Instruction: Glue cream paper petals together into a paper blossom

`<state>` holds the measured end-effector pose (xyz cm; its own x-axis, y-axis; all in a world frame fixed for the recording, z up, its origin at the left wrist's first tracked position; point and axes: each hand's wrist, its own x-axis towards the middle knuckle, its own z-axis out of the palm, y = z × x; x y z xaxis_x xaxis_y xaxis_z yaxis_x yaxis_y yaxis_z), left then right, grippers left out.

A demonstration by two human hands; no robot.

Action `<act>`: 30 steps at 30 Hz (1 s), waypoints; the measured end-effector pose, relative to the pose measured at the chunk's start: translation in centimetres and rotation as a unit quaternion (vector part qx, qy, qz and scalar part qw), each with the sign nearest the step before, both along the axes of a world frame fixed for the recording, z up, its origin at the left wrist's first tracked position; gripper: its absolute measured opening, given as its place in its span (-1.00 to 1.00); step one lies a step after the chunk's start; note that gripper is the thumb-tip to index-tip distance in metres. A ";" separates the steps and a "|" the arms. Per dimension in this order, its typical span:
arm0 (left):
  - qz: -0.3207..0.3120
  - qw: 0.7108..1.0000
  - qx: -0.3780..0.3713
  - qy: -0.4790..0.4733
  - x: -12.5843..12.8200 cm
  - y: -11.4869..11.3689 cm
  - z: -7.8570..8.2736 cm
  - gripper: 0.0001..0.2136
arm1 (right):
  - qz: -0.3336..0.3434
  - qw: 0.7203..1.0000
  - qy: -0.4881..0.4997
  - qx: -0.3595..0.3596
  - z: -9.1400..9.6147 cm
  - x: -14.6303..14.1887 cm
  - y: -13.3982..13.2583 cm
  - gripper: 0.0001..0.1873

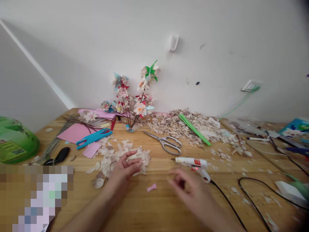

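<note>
My left hand (125, 167) is over the near side of a loose heap of pale, dried petals (108, 161). Its fingers are spread a little, and nothing shows between them. My right hand (187, 185), blurred by motion, hovers just in front of a white hot glue gun (190, 161) whose red light is on. Its fingers curl loosely with a gap to the thumb, and I see nothing held. Between the hands a small pink paper piece (152, 187), pinched at its middle, lies on the wooden table (135, 209).
Scissors (166, 143) lie behind the petals. Handmade flowers on twigs (131, 109) stand in a small holder. Green strips (195, 130) rest on a larger petal heap (166, 124). Blue paper (94, 138) and a green bottle (16, 141) are left; a black cord (227, 201) runs right.
</note>
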<state>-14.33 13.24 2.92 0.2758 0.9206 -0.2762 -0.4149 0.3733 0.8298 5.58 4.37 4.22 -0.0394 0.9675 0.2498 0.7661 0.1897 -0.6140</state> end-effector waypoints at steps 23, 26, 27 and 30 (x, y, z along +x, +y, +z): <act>0.009 0.992 -0.124 0.012 0.2 -0.1 -0.4 -0.61 | -0.089 0.944 0.318 0.019 -3.0 -2.4 4.9 -0.74; -0.021 0.986 -0.163 0.003 0.4 -0.3 -0.5 -0.64 | -0.063 0.927 0.368 0.019 -3.9 -2.7 4.8 -0.74; -0.032 0.986 -0.165 0.003 0.5 -0.4 -0.5 -0.63 | -0.062 0.931 0.358 0.029 -4.1 -2.8 4.6 -0.77; -0.049 0.987 -0.150 0.014 0.7 -0.8 -0.4 -0.54 | -0.054 0.953 0.287 0.081 -4.3 -3.3 4.0 -0.89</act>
<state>-13.62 12.44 2.55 0.3470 0.7657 -0.5416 -0.3434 0.6411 0.6864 2.33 8.33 -0.12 0.2452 0.9053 0.3469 0.3335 0.2572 -0.9070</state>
